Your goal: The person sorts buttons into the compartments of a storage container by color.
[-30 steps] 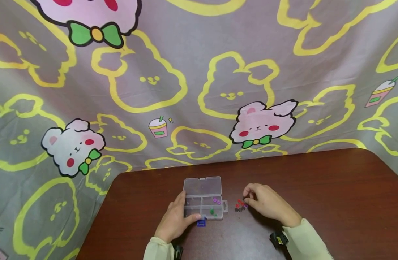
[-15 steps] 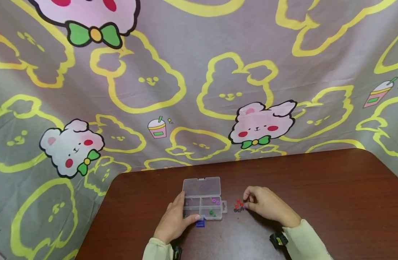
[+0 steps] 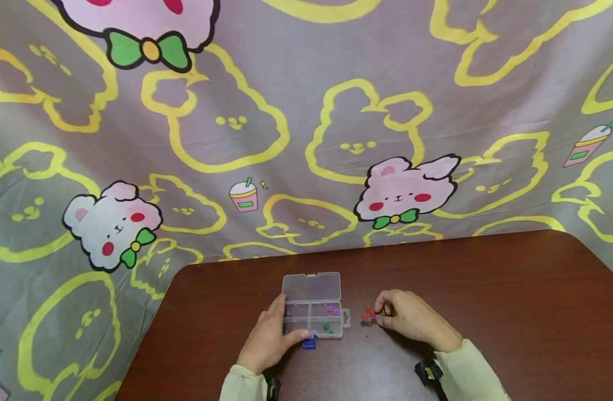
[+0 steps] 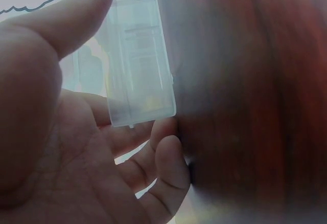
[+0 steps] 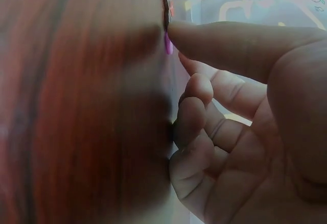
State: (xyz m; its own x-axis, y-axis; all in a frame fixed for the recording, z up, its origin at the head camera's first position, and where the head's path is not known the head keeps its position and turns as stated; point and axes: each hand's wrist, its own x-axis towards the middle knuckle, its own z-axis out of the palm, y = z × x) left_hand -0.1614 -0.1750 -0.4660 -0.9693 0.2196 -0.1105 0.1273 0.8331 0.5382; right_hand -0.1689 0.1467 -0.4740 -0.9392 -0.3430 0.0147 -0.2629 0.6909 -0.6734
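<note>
My left hand [image 3: 268, 340] holds the left side of a clear plastic compartment box [image 3: 342, 328], its thumb [image 4: 84, 22] at the front edge and the other fingers round the side. The lid [image 3: 311, 287] is tipped back. Purple rings [image 3: 333, 310] lie in the back right compartment, green pieces [image 3: 327, 327] in the front right one. Right of the box, my right hand [image 3: 411, 317] pinches a purple ring [image 5: 168, 44] down at the table, between thumb and index finger. Beside those fingertips is a small pile of red pieces [image 3: 367, 313] and dark pieces [image 3: 367, 323].
A small blue piece [image 3: 309, 343] sits at the box's front edge, by the left thumb. The brown wooden table [image 3: 486, 278] ends at a grey patterned cloth [image 3: 296, 133] hung behind it. A clear hanging tab [image 3: 346, 318] juts from the box's right side.
My right hand has lowered slightly toward the table, its fingertips closing on the purple ring beside the pile. The left hand and box stay in place.
</note>
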